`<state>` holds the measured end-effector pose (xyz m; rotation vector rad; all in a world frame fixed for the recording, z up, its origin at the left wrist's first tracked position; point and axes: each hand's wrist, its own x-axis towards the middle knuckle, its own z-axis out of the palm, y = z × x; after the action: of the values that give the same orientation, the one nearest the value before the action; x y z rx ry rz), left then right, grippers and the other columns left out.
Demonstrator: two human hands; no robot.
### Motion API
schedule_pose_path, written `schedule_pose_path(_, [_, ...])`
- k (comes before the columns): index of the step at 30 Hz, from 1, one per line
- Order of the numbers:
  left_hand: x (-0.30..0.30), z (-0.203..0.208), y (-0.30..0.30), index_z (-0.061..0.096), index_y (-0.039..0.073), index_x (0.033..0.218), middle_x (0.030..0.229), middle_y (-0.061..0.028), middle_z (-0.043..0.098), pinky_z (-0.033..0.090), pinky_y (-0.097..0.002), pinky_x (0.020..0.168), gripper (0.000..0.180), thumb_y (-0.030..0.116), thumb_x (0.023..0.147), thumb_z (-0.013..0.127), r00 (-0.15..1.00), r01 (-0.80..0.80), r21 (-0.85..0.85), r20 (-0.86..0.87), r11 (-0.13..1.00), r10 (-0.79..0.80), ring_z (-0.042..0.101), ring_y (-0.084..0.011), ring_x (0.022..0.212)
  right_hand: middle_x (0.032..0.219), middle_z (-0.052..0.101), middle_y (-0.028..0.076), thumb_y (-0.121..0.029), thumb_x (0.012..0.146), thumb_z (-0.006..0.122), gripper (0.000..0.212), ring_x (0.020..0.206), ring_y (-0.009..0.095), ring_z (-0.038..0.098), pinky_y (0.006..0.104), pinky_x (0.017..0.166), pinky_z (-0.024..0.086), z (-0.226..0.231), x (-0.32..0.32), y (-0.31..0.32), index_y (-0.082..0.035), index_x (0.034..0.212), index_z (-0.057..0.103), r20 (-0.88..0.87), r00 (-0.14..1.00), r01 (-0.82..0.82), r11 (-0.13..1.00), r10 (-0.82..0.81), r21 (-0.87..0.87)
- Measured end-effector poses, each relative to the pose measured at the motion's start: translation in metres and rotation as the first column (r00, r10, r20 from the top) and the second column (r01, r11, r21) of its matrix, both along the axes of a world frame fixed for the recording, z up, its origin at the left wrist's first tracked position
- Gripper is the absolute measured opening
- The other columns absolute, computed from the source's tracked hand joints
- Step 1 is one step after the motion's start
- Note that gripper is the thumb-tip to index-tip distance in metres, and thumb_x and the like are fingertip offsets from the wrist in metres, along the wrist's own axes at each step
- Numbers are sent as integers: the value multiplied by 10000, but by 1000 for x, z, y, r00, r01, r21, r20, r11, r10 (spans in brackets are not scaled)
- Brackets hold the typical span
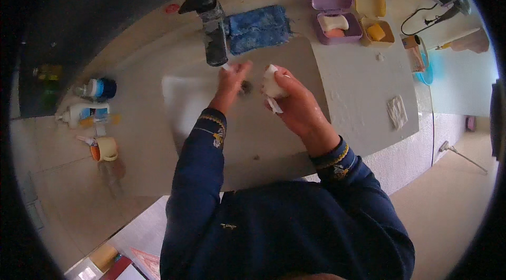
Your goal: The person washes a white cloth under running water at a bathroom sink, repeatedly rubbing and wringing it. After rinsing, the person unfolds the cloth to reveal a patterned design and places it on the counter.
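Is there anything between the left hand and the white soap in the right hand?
Nothing visible: the left hand under the tap and the soap in the right hand are separated only by open sink.

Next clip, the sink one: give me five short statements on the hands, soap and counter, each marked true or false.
1. The right hand holds a white bar of soap. True.
2. The left hand is stretched out under the tap. True.
3. The purple soap box is shut. False: its lid stands open, with soap inside.
4. A blue cloth lies behind the sink, beside the tap. True.
5. The yellow cup stands right of the sink. False: it is on the left.
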<state>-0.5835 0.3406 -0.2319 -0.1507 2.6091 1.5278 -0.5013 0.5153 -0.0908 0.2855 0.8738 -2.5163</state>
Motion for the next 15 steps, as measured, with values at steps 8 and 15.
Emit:
schedule_pose_path(8, [10, 0, -65, 577, 64, 968, 814, -37, 570, 439, -270, 635, 373, 416, 855, 532, 856, -468, 661, 503, 587, 116, 517, -149, 670, 965, 528, 24, -325, 846, 567, 361, 864, 158, 532, 268, 676, 441, -1, -4, 0, -117, 1127, 479, 8, 1000, 13, 1000, -13, -7])
schedule_pose_path(15, [5, -18, -44, 572, 63, 953, 845, -32, 581, 470, -296, 680, 221, 254, 841, 566, 907, -192, 682, 397, 705, -137, 562, -148, 760, 951, 535, 42, -324, 856, 559, 343, 865, 152, 535, 262, 676, 445, -4, -5, 1, -112, 1114, 479, -7, 1000, 14, 1000, -14, -5])
